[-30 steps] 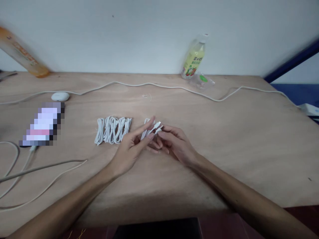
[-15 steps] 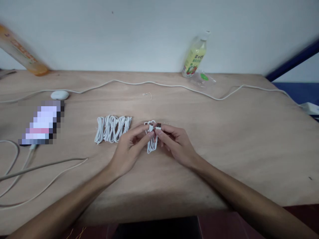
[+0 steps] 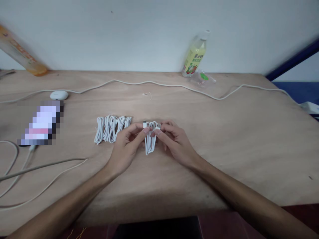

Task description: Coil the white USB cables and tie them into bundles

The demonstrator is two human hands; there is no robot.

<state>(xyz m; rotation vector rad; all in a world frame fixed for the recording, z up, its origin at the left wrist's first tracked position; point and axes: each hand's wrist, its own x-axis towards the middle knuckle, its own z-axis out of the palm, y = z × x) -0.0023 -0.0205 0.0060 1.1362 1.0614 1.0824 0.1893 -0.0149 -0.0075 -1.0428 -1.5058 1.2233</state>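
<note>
Between my hands hangs a coiled white USB cable point(image 3: 150, 144), its loops pointing down toward me. My left hand point(image 3: 128, 144) is closed, pinching one small connector point(image 3: 145, 124) of the cable between thumb and forefinger. With thumb and fingers my right hand point(image 3: 175, 137) grips the other end, a wider USB plug point(image 3: 158, 126) whose metal tip shows. Just left of my left hand, several bundled white cables point(image 3: 107, 129) lie side by side on the wooden table point(image 3: 224, 139); my hand hides part of the rightmost bundle.
A long white cord point(image 3: 149, 82) crosses the table's back. Left are a phone point(image 3: 41, 124) with a charging lead and a white earbud case point(image 3: 59, 95). A yellow drink bottle point(image 3: 194, 58) stands behind a plastic wrapper point(image 3: 203, 79); an orange bottle point(image 3: 25, 54) stands far left. Small scraps point(image 3: 147, 95) lie mid-table.
My hands have drawn the two connectors slightly apart; the left one has shifted left and the right plug has turned. More of the coil between them shows.
</note>
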